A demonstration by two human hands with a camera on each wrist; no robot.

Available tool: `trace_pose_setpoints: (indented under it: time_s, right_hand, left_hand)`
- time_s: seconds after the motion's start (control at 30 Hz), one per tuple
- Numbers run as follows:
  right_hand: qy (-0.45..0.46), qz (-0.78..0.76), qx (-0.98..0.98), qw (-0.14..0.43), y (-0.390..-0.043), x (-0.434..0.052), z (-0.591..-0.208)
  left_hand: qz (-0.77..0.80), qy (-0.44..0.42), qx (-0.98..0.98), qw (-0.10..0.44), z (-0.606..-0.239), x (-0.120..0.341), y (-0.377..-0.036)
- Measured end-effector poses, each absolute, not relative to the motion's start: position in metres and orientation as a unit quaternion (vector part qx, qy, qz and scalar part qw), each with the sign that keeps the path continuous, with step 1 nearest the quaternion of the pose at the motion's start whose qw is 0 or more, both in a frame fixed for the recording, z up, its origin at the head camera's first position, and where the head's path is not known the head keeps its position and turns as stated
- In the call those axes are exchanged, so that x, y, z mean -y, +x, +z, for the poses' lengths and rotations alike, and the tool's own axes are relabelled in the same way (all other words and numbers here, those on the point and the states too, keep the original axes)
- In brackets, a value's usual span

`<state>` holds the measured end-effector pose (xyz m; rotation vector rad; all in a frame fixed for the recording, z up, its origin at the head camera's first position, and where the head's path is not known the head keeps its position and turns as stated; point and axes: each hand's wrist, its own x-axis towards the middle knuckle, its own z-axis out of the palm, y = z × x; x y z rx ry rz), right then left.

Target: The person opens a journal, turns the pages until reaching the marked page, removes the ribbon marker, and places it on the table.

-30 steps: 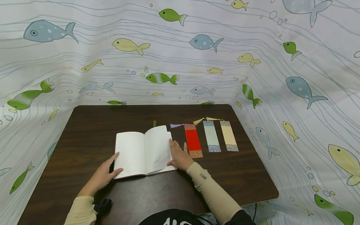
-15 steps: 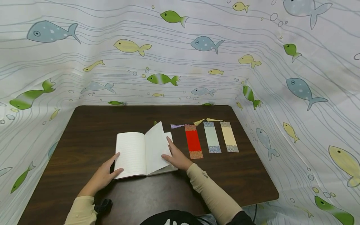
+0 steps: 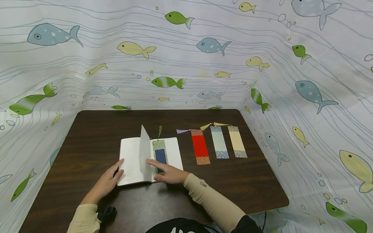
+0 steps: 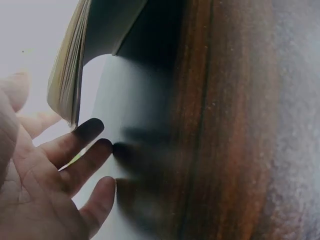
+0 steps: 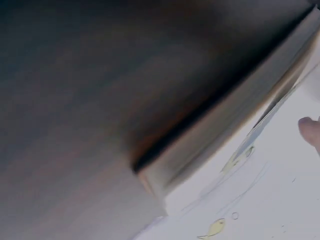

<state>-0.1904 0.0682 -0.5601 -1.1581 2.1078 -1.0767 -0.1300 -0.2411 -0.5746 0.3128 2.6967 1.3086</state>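
Note:
A lined notebook (image 3: 131, 152) lies spread out on the brown table. One leaf (image 3: 144, 149) stands nearly upright at its middle. Against that leaf, the extended index finger of my right hand (image 3: 172, 173) touches, with the thumb low over the right page. A green bookmark (image 3: 161, 155) with a dark blue panel and green tassel (image 3: 160, 131) lies on the right page, partly covered by the hand. My left hand (image 3: 106, 181) rests at the notebook's left edge, thumb over the page corner. In the left wrist view, its other fingers (image 4: 85, 162) extend past the page block (image 4: 70, 65).
Right of the notebook lie a red bookmark (image 3: 200, 147) with a purple tassel, a pale green one (image 3: 220, 142) and a cream one (image 3: 237, 142). A black strap (image 3: 107, 213) sits by the left wrist. Fish-printed fabric (image 3: 186, 58) encloses the table (image 3: 102, 126).
My right hand has moved left, swinging the leaf from the right side up to nearly upright. The green bookmark beneath it has come into view. The left hand stays at the notebook's edge.

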Motion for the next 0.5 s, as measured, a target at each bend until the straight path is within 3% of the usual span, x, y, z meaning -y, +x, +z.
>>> trace_pose_setpoints:
  time_s: [0.37,0.5]
  right_hand:
    - [-0.470,-0.201,-0.836,0.200,-0.180,-0.049,-0.566]
    - [-0.462,-0.161,-0.859,0.148,-0.181,-0.049,-0.567]
  left_hand:
    - [0.456,0.088,-0.882,0.075,-0.573,0.243,-0.133]
    - [0.423,0.083,-0.898,0.085,-0.576,0.243,-0.134]
